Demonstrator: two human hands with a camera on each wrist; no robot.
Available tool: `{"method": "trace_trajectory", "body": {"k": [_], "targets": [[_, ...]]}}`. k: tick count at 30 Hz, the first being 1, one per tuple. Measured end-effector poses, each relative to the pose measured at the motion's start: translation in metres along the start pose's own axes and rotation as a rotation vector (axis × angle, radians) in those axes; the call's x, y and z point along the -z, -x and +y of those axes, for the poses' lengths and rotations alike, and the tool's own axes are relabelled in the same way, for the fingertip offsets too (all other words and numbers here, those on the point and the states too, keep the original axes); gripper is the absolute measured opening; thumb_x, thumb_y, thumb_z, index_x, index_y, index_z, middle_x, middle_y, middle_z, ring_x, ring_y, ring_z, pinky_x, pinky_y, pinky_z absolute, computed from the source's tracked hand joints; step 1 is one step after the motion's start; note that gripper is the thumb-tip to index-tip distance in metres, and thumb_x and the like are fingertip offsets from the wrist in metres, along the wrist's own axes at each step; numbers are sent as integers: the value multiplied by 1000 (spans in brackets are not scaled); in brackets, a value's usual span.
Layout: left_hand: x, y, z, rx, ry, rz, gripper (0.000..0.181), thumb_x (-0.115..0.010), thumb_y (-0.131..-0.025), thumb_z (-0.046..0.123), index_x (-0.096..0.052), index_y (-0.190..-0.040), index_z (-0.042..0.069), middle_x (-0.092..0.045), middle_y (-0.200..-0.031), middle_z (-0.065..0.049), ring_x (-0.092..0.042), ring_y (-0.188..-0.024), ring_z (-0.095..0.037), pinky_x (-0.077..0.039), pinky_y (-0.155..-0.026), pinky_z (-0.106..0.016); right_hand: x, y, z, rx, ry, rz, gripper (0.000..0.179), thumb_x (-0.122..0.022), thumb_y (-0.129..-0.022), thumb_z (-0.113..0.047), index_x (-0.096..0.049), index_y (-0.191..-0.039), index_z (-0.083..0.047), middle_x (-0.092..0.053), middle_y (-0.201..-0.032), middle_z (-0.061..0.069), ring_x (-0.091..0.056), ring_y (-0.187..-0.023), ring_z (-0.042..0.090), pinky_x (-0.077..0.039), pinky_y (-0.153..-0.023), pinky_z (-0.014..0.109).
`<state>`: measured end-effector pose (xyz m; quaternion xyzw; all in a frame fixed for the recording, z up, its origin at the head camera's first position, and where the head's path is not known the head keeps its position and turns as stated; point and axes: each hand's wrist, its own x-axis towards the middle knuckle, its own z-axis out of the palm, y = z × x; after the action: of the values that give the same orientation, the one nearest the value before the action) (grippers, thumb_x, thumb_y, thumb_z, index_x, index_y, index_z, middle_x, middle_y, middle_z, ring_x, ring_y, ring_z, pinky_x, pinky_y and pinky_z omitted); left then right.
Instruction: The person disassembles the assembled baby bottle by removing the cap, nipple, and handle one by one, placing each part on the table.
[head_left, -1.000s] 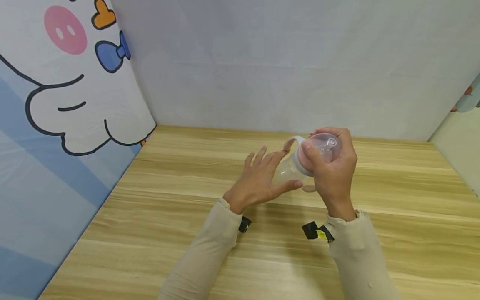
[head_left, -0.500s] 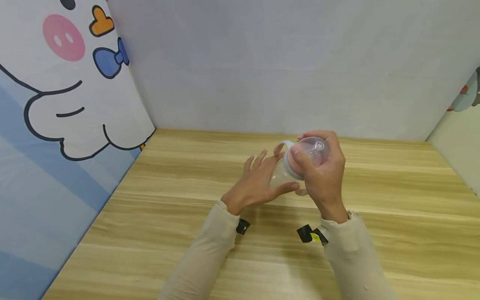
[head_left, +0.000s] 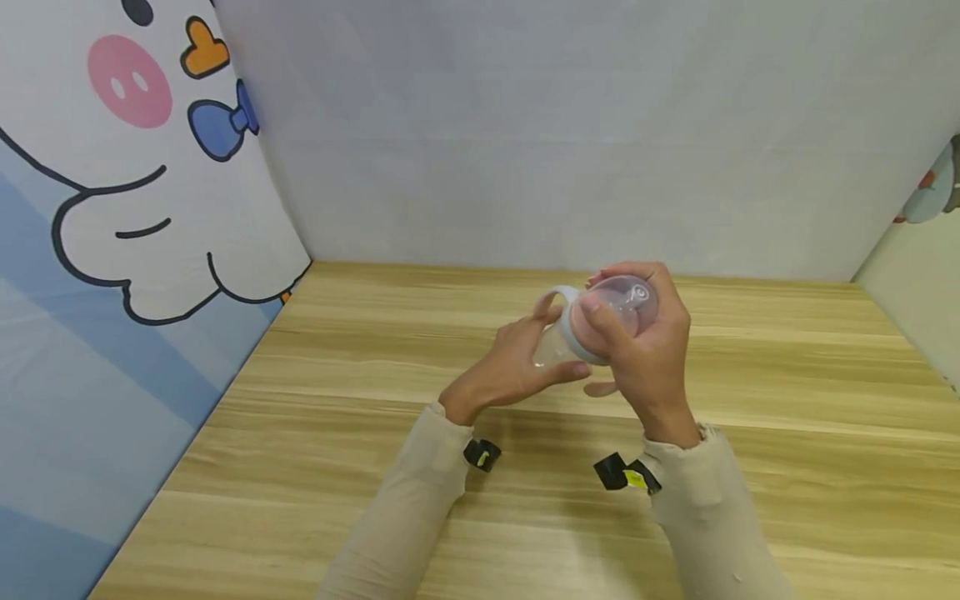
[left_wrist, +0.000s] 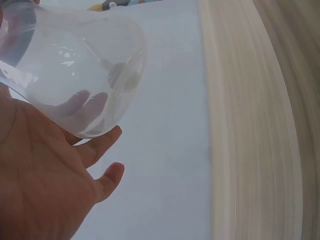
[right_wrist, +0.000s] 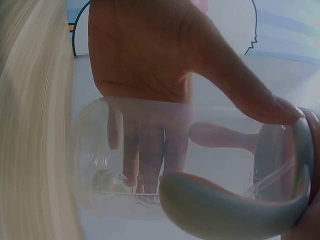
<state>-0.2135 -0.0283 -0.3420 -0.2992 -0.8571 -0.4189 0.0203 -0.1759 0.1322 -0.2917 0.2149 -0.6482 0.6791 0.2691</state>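
Note:
A clear baby bottle (head_left: 553,347) with a pink collar, a pale ring with two curved handles and a see-through domed cap (head_left: 634,300) is held tilted above the table. My right hand (head_left: 660,354) grips its cap end, the thumb on the pink collar. Around the bottle's body lies my left hand (head_left: 506,362), thumb on the near side, fingers behind. Through the clear wall (right_wrist: 95,155), the right wrist view shows those fingers and a tube with a weighted end inside. One handle (right_wrist: 220,210) sticks out toward that camera.
The wood-grain table (head_left: 315,467) extends beneath both hands. A pale wall (head_left: 525,142) stands behind it, and a cartoon-printed panel (head_left: 135,267) borders its left side. Black straps with small devices sit at both sleeve cuffs.
The bottle and right hand have shifted left. My left hand's fingers, spread out a moment ago, have closed around the bottle's body. The head view has tilted slightly.

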Motion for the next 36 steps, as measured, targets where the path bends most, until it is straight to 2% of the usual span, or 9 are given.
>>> {"method": "trace_trajectory", "body": {"k": [3, 8, 11, 14, 16, 20, 27, 33, 36], "targets": [[2, 1, -1, -5, 99, -23, 119, -37, -60, 106, -40, -143, 21, -65, -110, -5, -64, -86, -23, -49, -71, -28, 1, 0, -1, -7, -22, -16, 29, -70, -86, 1, -58, -111, 10, -68, -101, 4, -67, -94, 18, -56, -79, 22], [4, 4, -3, -19, 228, -57, 114, -48, -65, 99, -37, -146, 21, -61, -122, -5, -60, -95, -19, -50, -79, -28, 1, 0, -4, -21, -47, -34, 26, -68, -86, 2, -59, -110, 7, -69, -102, 4, -66, -96, 19, -55, -80, 23], [6, 6, -3, -12, 272, -81, 114, -50, -65, 98, -36, -148, 21, -55, -134, -4, -59, -109, -18, -51, -94, -33, 2, 0, -6, -27, -67, -44, 24, -67, -86, 2, -60, -109, 4, -69, -102, 4, -66, -96, 20, -55, -81, 25], [8, 7, -2, -2, 283, -96, 120, -48, -62, 100, -34, -150, 19, -46, -150, -5, -52, -133, -22, -43, -112, -43, 2, -1, -6, -39, -89, -49, 22, -66, -87, 2, -62, -109, 0, -69, -101, 4, -67, -95, 20, -55, -82, 26], [10, 7, -3, -7, 296, -103, 123, -48, -62, 100, -30, -152, 19, -42, -156, -9, -47, -142, -27, -39, -116, -49, 3, -1, -7, -50, -102, -52, 22, -65, -87, 1, -63, -108, -3, -70, -101, 4, -68, -94, 19, -55, -82, 27], [10, 7, -6, -65, 404, -100, 123, -58, -65, 92, -22, -156, 18, -44, -155, -19, -49, -140, -35, -44, -110, -46, 3, 0, -9, -70, -130, -62, 23, -64, -85, 1, -64, -107, -6, -70, -100, 3, -67, -94, 19, -55, -81, 26], [6, 8, -11, -153, 478, -142, 129, -63, -67, 88, -16, -159, 12, -32, -161, -15, -50, -128, -26, -46, -100, -31, 6, 6, -11, -89, -189, -108, 26, -61, -83, 3, -64, -106, -8, -69, -101, 5, -68, -94, 19, -57, -77, 27], [9, 13, -10, -173, 486, -174, 131, -61, -68, 86, -16, -156, 1, -23, -164, -22, -35, -146, -36, -37, -112, -39, 9, 6, -13, -87, -233, -165, 26, -59, -85, 6, -63, -108, -5, -69, -103, 7, -70, -95, 20, -59, -79, 28], [11, 14, -6, -190, 468, -183, 127, -63, -69, 83, -24, -153, -3, -29, -160, -25, -36, -144, -34, -34, -116, -40, 10, 5, -14, -67, -255, -205, 27, -59, -83, 7, -63, -107, -5, -69, -101, 7, -71, -95, 21, -59, -82, 29]]}}
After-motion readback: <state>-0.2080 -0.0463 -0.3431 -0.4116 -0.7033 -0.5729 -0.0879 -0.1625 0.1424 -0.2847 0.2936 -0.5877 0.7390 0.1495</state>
